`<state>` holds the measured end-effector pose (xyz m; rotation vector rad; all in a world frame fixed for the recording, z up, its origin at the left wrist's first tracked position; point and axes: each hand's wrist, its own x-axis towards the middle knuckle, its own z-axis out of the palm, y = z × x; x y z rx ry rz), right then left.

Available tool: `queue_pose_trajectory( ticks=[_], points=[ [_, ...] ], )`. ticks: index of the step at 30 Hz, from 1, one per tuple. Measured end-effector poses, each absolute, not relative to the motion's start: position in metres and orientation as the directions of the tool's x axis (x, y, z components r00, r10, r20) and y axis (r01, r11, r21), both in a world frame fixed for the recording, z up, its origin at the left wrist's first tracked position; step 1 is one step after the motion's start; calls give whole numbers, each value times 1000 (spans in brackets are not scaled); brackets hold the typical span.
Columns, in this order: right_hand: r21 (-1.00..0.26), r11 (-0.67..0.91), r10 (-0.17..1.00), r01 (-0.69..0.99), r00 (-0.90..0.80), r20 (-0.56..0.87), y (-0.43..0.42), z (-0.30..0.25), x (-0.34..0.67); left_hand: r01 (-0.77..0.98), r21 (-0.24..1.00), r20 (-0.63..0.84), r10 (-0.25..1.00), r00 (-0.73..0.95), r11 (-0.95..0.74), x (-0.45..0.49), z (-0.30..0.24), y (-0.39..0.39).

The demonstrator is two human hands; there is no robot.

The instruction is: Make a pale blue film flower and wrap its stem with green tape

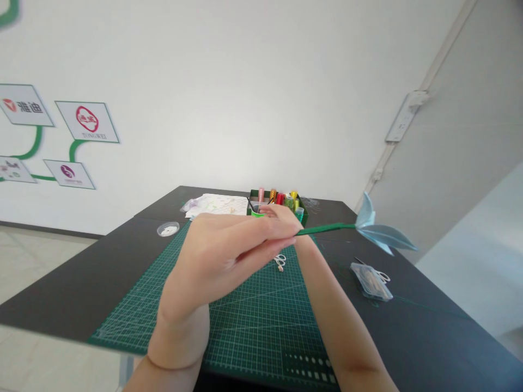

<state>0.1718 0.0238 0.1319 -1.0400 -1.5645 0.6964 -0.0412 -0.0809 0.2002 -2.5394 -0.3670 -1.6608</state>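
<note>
My left hand [232, 245] is raised over the cutting mat and pinches a green stem between its fingertips. This stem [327, 228] reaches out to the right, nearly level. At its far end sits a pale blue flower head [373, 226] with several pointed petals. Behind the left hand is my right hand [288, 213], largely covered by it. The right hand's visible fingers are curled to the left, close to a green cup [257, 214] of thin tools. What they hold, if anything, is hidden. Beneath the hands lies the green gridded cutting mat [253, 321].
Thread spools [280, 199] stand in a dark green box at the back. White textured paper [223, 204] lies left of it. A round clear dish [168, 229] is on the left. White-handled scissors [280, 262] rest on the mat; a clear plastic box [371, 281] sits at right.
</note>
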Motion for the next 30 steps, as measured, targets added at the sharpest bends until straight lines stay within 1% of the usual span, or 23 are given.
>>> queue_pose_trajectory(
  ticks=[2,4,7,9,12,15,18,22,25,30],
  points=[
    [-900,389,919,196,-15,394,26,135,185,233,61,906,152,394,-970,-40,202,-80],
    [-913,393,918,113,9,397,19,144,193,226,75,899,163,406,-971,-39,203,-78],
    [-880,474,880,-26,54,472,-6,163,191,247,116,880,215,423,-962,-38,204,-76],
    [-817,568,823,-101,75,563,-28,175,183,263,148,871,252,423,-953,-38,204,-74],
    [-738,661,750,-134,96,655,-58,187,170,263,165,873,265,410,-951,-36,203,-73],
    [-717,683,725,-141,17,688,-79,190,162,251,172,880,263,395,-953,-35,202,-73],
    [-759,626,757,-180,-91,646,-90,191,158,223,183,897,255,360,-958,-33,201,-72],
    [-768,600,760,-225,-142,635,-98,193,156,205,238,889,298,347,-949,-32,200,-71],
    [-792,570,774,-218,-180,607,-106,197,156,205,266,887,323,331,-942,-31,199,-71],
    [-870,472,820,-143,-292,493,-116,199,159,227,271,890,334,311,-935,-30,201,-69]
  ],
)
